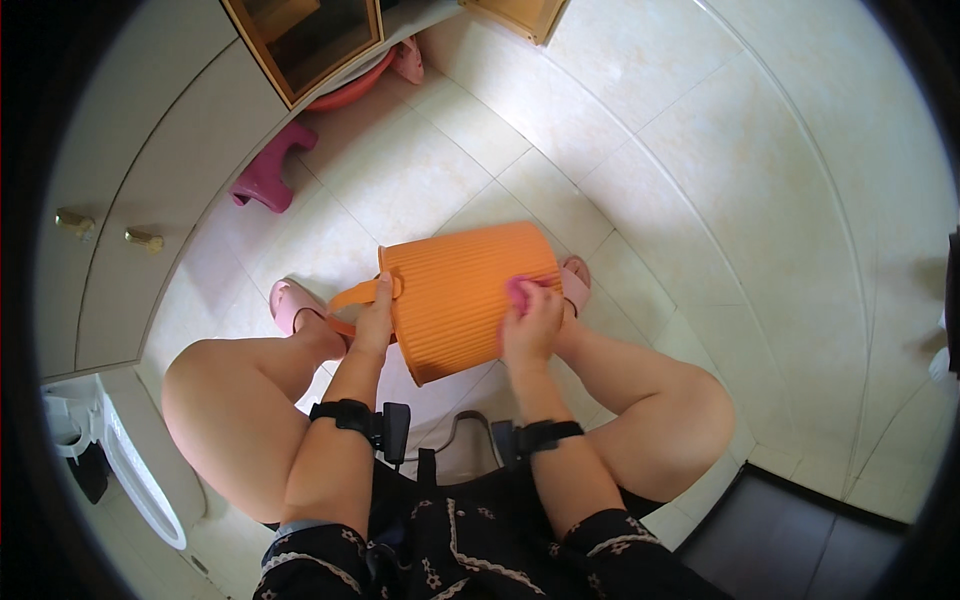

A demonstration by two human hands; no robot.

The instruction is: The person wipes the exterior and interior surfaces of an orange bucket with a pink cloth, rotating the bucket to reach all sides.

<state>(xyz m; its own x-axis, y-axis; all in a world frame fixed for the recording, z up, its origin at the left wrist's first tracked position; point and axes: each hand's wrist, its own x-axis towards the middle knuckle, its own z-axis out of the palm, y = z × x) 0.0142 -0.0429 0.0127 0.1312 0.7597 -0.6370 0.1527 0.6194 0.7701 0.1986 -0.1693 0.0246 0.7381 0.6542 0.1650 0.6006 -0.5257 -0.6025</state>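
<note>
An orange ribbed bucket [455, 290] lies tipped on its side between my feet, its mouth turned to the left. My left hand [375, 318] grips it at the rim, beside the orange carrying handle [353, 294]. The fingers that reach inside the mouth are hidden. In my right hand [533, 325] is a bright pink cloth or sponge, mostly covered by the fingers. That pink piece [517, 290] is pressed on the bucket's ribbed side, near its base.
Pink slippers [296, 303] are on my feet on the tiled floor. A magenta plastic stool [270, 172] stands by the pale cabinet [190, 180] at the far left. A red basin [352, 90] sits beyond it. At the lower right lies a dark panel [770, 530].
</note>
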